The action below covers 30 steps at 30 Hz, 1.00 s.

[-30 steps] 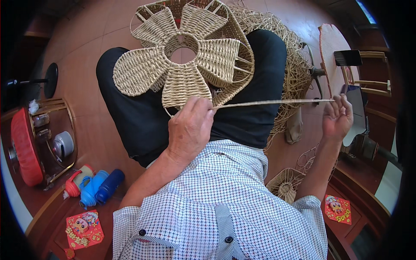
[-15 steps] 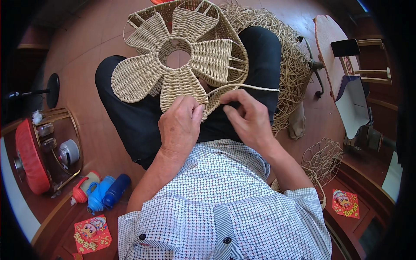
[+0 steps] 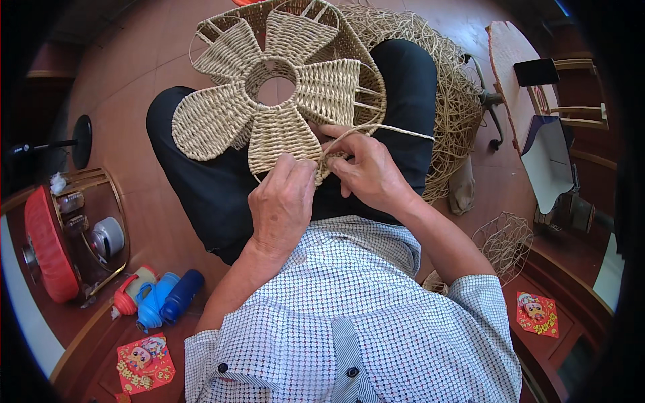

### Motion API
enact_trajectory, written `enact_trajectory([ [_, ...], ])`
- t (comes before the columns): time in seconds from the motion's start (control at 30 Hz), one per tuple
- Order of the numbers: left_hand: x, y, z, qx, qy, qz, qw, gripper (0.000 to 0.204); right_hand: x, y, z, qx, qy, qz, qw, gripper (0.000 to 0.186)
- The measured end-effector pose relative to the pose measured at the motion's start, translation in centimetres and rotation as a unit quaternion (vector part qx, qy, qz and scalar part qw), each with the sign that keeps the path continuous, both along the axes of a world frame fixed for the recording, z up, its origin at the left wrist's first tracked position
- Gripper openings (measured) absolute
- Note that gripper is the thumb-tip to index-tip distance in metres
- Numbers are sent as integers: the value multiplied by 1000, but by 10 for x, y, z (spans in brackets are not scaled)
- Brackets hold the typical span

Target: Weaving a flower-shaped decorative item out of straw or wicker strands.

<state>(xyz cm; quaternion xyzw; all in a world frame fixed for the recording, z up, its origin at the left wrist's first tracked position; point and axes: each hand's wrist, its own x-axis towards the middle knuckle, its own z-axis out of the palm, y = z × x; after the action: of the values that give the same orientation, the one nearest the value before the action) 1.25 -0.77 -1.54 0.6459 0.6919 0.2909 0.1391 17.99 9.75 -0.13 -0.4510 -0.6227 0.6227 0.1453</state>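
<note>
Standing between woven flower [image 3: 269, 68] and cord heap [image 3: 451, 91]: right knee [image 3: 405, 77].

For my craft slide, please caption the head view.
Left hand at the lower edge of a flower-shaped woven piece, right hand at a pale strand, over dark trousers.

A tan, five-petalled woven flower [image 3: 279, 126] bares spokes at some tips; a pale cord [image 3: 403, 131] arches at its lower right.

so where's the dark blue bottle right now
In the head view, the dark blue bottle lies at lower left, right beside the light blue bottle, between it and the person's left forearm.
</note>
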Motion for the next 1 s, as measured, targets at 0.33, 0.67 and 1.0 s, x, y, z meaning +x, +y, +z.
enact_trajectory([
  [0.33,-6,8,22,-191,-86,-7,978,28,-5,10,-11,-81,22,52,995,52],
  [0.67,-5,10,17,-204,-142,19,968,25,-10,23,-2,-47,-79,126,988,54],
  [1.0,-2,12,11,-73,-211,57,973,15,-11,-27,-26,154,9,-29,988,51],
])
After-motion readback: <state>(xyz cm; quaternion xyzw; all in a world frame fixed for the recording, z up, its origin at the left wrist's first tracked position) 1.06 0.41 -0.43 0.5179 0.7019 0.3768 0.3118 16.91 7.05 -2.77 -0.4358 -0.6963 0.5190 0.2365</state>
